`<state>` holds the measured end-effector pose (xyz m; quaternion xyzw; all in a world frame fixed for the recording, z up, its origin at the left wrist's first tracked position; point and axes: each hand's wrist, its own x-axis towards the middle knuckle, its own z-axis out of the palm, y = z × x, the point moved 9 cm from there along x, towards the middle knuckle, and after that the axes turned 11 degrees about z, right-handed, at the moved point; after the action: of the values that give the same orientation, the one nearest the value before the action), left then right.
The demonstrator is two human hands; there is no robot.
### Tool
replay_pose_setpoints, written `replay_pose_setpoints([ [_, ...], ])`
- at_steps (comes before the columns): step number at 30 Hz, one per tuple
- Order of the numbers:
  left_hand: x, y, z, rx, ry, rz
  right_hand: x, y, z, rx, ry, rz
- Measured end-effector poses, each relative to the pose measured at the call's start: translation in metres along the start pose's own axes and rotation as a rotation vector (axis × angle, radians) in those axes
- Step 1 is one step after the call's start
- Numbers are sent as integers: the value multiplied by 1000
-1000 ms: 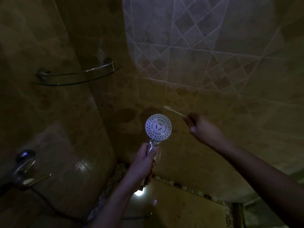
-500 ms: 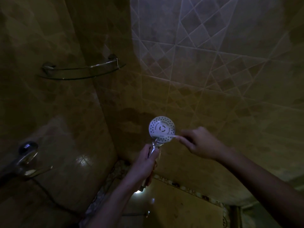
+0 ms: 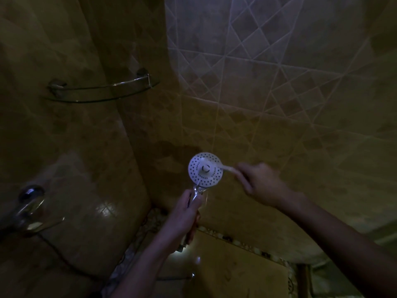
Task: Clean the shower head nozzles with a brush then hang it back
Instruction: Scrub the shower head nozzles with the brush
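A round white shower head with rings of dark nozzle holes faces me, low in the middle of the dim shower. My left hand grips its chrome handle from below and holds it upright. My right hand comes in from the right, closed on a pale brush. The brush lies blurred across the upper right part of the nozzle face, its tip near the centre.
A curved glass corner shelf with a chrome rail hangs on the tiled wall at upper left. A chrome tap fitting juts out at lower left, with a dark hose running down from it. Tiled walls close in on both sides.
My right hand brought the brush from up and right of the shower head onto its face. The brush then moved from the lower edge up to the centre and upper right.
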<state>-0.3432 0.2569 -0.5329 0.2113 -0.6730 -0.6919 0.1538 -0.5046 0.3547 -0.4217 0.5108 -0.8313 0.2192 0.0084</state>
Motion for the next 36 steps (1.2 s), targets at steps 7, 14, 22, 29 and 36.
replay_pose_setpoints([
  [7,-1,-9,-4,-12,22,-17,1,10,-5,-57,124,164],
  [14,1,-9,-3,-12,10,-25,-1,11,11,-63,29,206],
  [22,0,-14,-3,-60,-13,-45,-4,-2,19,-36,-24,114],
  [29,-1,-21,-5,-94,-9,-75,-15,-18,32,-33,-132,-43],
  [36,-5,-20,-7,-88,-2,-72,-17,-21,29,73,-87,-127],
])
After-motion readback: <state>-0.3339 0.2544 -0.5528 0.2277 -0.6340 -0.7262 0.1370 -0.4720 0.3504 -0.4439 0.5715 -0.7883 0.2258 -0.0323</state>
